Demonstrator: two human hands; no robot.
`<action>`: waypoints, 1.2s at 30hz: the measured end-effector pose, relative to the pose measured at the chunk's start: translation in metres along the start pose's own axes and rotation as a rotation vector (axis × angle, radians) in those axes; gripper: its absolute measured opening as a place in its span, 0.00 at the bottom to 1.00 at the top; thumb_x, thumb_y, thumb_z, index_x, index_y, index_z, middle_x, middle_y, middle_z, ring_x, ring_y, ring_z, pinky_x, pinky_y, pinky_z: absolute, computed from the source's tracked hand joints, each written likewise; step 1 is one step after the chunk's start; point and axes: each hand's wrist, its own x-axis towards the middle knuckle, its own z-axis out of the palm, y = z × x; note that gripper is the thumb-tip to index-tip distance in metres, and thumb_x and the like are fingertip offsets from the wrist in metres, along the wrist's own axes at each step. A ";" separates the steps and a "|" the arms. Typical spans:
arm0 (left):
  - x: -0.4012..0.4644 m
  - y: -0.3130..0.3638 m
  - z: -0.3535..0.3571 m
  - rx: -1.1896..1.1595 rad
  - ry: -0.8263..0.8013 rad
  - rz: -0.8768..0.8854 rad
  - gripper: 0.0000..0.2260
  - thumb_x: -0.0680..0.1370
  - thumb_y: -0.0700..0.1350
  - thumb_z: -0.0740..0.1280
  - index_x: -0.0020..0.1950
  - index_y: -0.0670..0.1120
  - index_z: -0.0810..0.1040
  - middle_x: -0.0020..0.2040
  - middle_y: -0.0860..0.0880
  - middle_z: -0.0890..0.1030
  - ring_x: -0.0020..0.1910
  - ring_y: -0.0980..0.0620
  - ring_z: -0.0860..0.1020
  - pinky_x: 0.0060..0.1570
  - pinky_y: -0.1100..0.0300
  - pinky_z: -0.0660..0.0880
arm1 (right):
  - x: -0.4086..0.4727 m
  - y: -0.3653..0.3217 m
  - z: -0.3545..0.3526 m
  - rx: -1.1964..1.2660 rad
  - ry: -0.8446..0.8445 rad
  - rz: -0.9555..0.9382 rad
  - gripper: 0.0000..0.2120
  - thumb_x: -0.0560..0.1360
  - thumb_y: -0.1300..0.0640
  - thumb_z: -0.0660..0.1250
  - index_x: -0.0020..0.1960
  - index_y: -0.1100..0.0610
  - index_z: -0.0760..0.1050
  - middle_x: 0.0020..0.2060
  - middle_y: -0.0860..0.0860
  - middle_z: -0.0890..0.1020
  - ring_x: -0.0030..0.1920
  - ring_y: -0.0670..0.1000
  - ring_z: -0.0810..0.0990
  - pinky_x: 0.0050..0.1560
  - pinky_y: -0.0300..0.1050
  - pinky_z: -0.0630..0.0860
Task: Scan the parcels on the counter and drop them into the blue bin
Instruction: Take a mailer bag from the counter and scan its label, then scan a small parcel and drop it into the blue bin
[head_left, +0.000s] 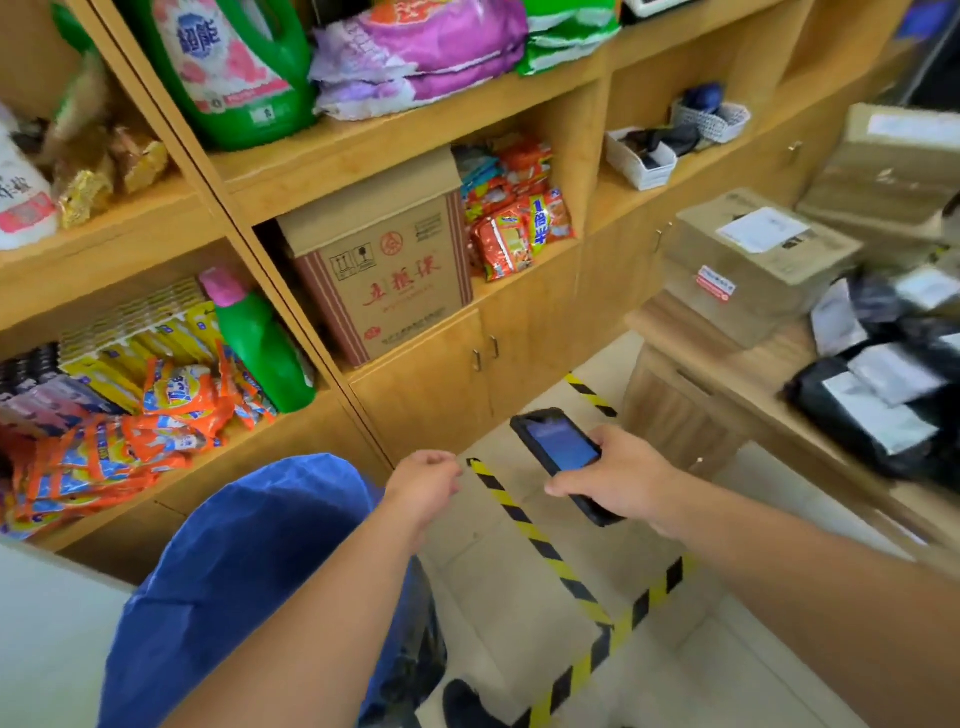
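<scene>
the right hand (621, 475) grips the handheld scanner (563, 460). the left hand (426, 480) hangs loosely curled, holding nothing, beside the blue bin (244, 561). parcels (753, 254) lie on the counter (727, 374). step in hand: between parcels. next move likely calls for reaching right.

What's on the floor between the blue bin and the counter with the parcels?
In the head view, bare tile crossed by yellow-black tape separates blue bin from counter.
</scene>
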 end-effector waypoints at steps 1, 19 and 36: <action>-0.004 0.002 0.017 0.028 -0.020 0.013 0.06 0.79 0.46 0.69 0.55 0.51 0.82 0.52 0.48 0.85 0.53 0.48 0.84 0.50 0.52 0.78 | -0.005 0.012 -0.012 0.019 0.014 0.011 0.29 0.65 0.44 0.83 0.59 0.52 0.74 0.52 0.51 0.81 0.50 0.51 0.81 0.53 0.50 0.81; -0.063 0.070 0.297 0.343 -0.402 0.165 0.04 0.82 0.47 0.68 0.56 0.50 0.79 0.53 0.49 0.83 0.51 0.50 0.83 0.47 0.54 0.74 | -0.070 0.220 -0.170 0.228 0.321 0.314 0.31 0.67 0.42 0.81 0.60 0.52 0.69 0.49 0.50 0.78 0.48 0.51 0.80 0.50 0.51 0.83; -0.034 0.155 0.523 0.559 -0.756 0.189 0.02 0.82 0.42 0.68 0.52 0.48 0.80 0.51 0.45 0.84 0.48 0.49 0.81 0.43 0.56 0.78 | -0.072 0.320 -0.269 0.633 0.627 0.597 0.34 0.57 0.43 0.82 0.59 0.51 0.73 0.51 0.53 0.83 0.50 0.55 0.85 0.52 0.57 0.86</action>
